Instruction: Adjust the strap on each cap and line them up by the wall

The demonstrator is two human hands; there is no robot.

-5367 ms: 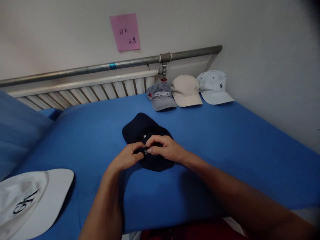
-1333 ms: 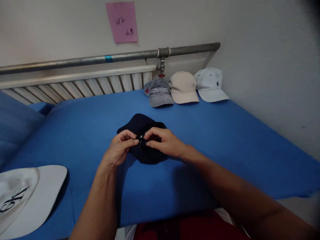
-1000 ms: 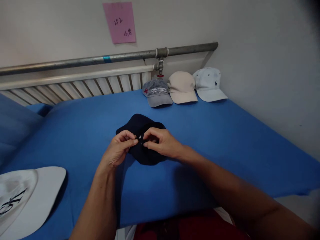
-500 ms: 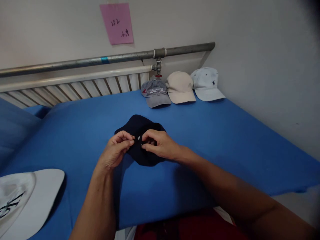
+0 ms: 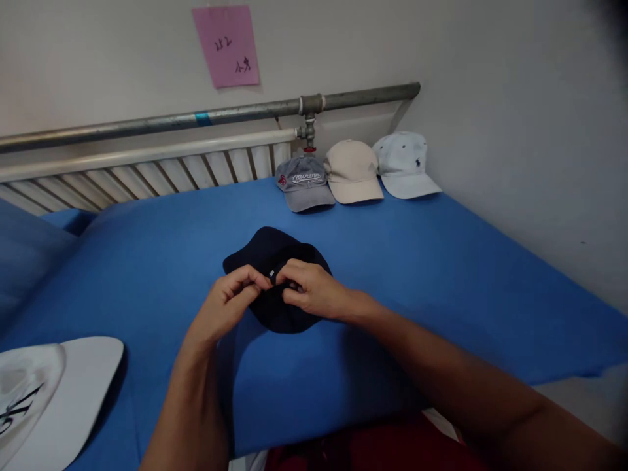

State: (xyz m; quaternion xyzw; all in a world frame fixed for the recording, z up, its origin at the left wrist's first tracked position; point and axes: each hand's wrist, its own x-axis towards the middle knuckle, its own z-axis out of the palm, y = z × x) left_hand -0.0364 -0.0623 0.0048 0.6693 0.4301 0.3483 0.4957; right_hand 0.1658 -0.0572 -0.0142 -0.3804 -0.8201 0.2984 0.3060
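A dark navy cap (image 5: 282,317) is in front of me above the blue cloth, its opening partly facing me and its brim to the upper left. My left hand (image 5: 230,297) pinches the cap's edge on the left, thumb against fingers. From the right, my right hand (image 5: 314,288) has its fingers curled on the cap's rim near the opening. Between the two hands a small pale label (image 5: 271,273) shows inside the cap. The exact part under my fingertips is too dark to make out.
Along the back stand a grey cap (image 5: 307,183), a beige cap (image 5: 353,171) and a pale blue cap (image 5: 407,165). A white cap (image 5: 73,399) lies at the near left. Behind the blue-covered table (image 5: 441,281) are a radiator (image 5: 147,173), a metal pipe (image 5: 245,112) and a pink note (image 5: 226,46).
My left hand has moved slightly right and down along the cap's edge, closer to my right hand. The cap has tilted a little, so more of its inside shows.
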